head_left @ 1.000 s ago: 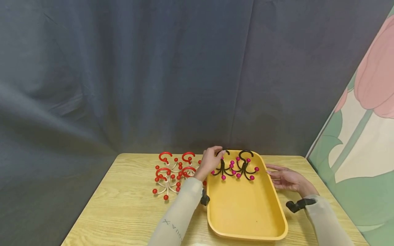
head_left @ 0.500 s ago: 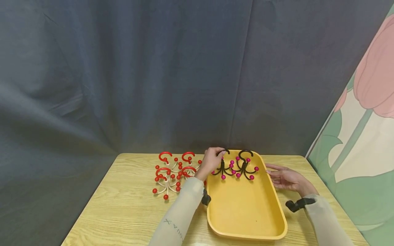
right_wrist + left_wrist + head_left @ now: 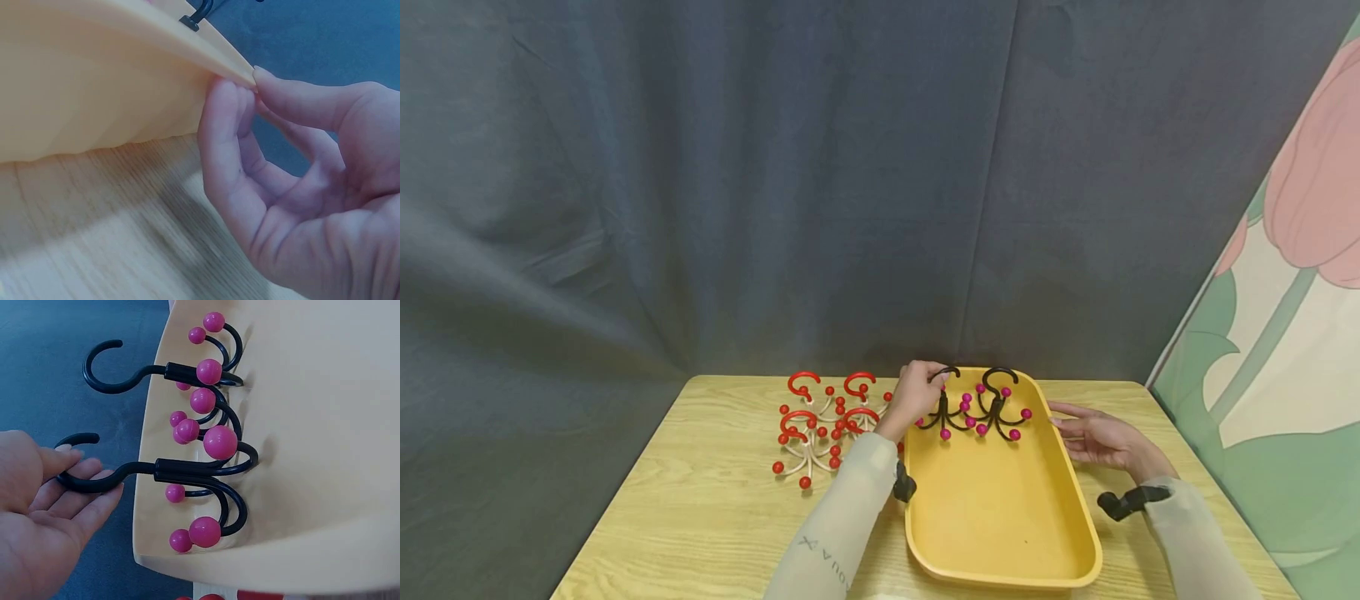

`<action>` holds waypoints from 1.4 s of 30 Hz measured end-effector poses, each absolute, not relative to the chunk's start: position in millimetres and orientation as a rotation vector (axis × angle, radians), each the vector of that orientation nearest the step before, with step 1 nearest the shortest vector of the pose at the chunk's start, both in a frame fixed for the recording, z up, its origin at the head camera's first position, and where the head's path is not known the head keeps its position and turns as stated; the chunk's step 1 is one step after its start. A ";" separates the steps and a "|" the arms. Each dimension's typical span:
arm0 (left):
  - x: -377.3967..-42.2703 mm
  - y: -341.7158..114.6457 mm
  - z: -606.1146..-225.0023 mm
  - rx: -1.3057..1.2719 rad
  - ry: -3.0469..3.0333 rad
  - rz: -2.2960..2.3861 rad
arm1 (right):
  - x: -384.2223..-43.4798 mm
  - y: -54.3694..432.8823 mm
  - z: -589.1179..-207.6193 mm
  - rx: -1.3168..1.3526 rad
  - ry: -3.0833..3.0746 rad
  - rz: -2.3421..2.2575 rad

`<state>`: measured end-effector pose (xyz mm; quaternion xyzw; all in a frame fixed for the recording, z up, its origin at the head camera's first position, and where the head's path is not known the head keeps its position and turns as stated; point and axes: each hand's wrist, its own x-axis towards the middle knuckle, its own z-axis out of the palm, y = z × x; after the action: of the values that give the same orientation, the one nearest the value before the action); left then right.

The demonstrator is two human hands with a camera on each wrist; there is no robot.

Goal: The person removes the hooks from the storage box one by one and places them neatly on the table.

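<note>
With thumb and fingers, my left hand [image 3: 913,402] holds the curved top of a black claw hook hanger [image 3: 187,467] with pink ball tips. That hanger stands at the far left end of a yellow tray [image 3: 992,508], its prongs low inside. A matching black hanger [image 3: 996,408] stands beside it on the right, hook upward, some pink balls close together. My right hand [image 3: 1101,439] is at the tray's right side; in the right wrist view the thumb [image 3: 294,94] lies at the rim and curled fingers sit under it.
Several white claw hangers [image 3: 807,454] with red hooks and red ball tips stand grouped on the wooden table [image 3: 700,492], left of the tray. A dark curtain [image 3: 850,208] hangs right behind the table, and a flower-patterned cloth [image 3: 1285,375] lines the right side.
</note>
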<state>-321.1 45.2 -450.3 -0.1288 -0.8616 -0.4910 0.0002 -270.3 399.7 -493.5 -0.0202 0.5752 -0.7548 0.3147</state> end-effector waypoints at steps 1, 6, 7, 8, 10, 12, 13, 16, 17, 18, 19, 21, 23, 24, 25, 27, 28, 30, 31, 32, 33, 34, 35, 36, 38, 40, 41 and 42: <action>-320.9 44.9 -450.6 -0.400 -2.707 -1.541 | -270.3 399.6 -493.6 -0.054 1.514 -1.989; -319.7 44.2 -451.1 -0.413 -2.670 -1.567 | -270.5 399.0 -494.0 -0.052 1.512 -1.990; -319.6 44.2 -450.9 -0.424 -2.659 -1.575 | -270.5 399.0 -494.2 -0.048 1.512 -1.991; -319.7 44.2 -450.6 -0.436 -2.648 -1.577 | -270.5 399.0 -494.2 -0.049 1.513 -1.991; -319.9 44.0 -449.5 -0.462 -2.624 -1.584 | -270.4 399.0 -494.2 -0.053 1.510 -1.991; -320.1 43.7 -447.6 -0.481 -2.601 -1.579 | -270.2 399.0 -494.0 -0.056 1.509 -1.990; -320.0 43.7 -446.5 -0.488 -2.591 -1.572 | -269.8 399.0 -494.2 -0.054 1.512 -1.989; -319.2 43.4 -442.7 -0.491 -2.577 -1.543 | -269.0 398.7 -494.5 -0.041 1.518 -1.992; -318.8 43.3 -441.1 -0.494 -2.574 -1.537 | -268.7 398.7 -494.4 -0.033 1.521 -1.994; -318.2 43.2 -439.5 -0.495 -2.575 -1.528 | -268.4 398.8 -494.4 -0.024 1.526 -1.994; -317.7 43.3 -438.0 -0.499 -2.574 -1.522 | -268.2 398.8 -494.4 -0.017 1.530 -1.994; -316.4 43.1 -434.7 -0.504 -2.572 -1.510 | -268.1 398.8 -494.2 -0.017 1.534 -1.996; -314.9 42.7 -430.6 -0.511 -2.567 -1.500 | -268.3 398.7 -494.1 -0.026 1.529 -1.998; -314.1 42.5 -428.3 -0.514 -2.567 -1.492 | -268.5 398.6 -494.0 -0.033 1.524 -1.998; -313.0 42.2 -425.9 -0.517 -2.568 -1.487 | -268.7 398.5 -494.0 -0.042 1.517 -2.000; -310.7 41.2 -421.4 -0.526 -2.578 -1.478 | -268.8 398.4 -494.3 -0.057 1.501 -2.002; -309.8 40.5 -419.3 -0.535 -2.583 -1.471 | -269.2 398.4 -494.7 -0.049 1.502 -2.002; -308.0 38.9 -415.8 -0.566 -2.592 -1.451 | -269.5 398.2 -495.2 -0.036 1.512 -1.998; -307.2 37.9 -414.0 -0.581 -2.593 -1.442 | -269.5 398.3 -495.4 -0.028 1.521 -1.995; -306.5 37.0 -412.5 -0.600 -2.591 -1.434 | -269.6 398.2 -495.4 -0.019 1.527 -1.994; -305.5 35.9 -410.5 -0.616 -2.587 -1.427 | -269.8 398.1 -495.5 -0.007 1.534 -1.994; -304.8 34.8 -408.7 -0.633 -2.580 -1.414 | -269.9 397.9 -495.4 -0.002 1.541 -1.992; -304.1 33.8 -406.8 -0.644 -2.575 -1.407 | -270.0 397.7 -495.0 -0.007 1.540 -1.991; -302.9 32.9 -404.6 -0.653 -2.569 -1.411 | -269.9 397.8 -494.6 -0.013 1.541 -1.991; -300.4 31.1 -400.8 -0.673 -2.561 -1.422 | -270.2 397.9 -494.4 -0.015 1.541 -1.986; -297.0 29.2 -397.0 -0.682 -2.560 -1.426 | -270.1 398.2 -494.4 -0.019 1.543 -1.981; -295.0 28.1 -395.1 -0.687 -2.560 -1.431 | -270.2 398.2 -494.6 -0.021 1.541 -1.979; -292.7 26.9 -393.1 -0.693 -2.560 -1.436 | -270.4 398.3 -495.0 -0.020 1.540 -1.980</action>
<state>-292.7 26.9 -393.1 -0.2295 -0.8472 -0.4751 0.0627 -270.4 398.3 -495.0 -0.0074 0.5833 -0.7502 0.3113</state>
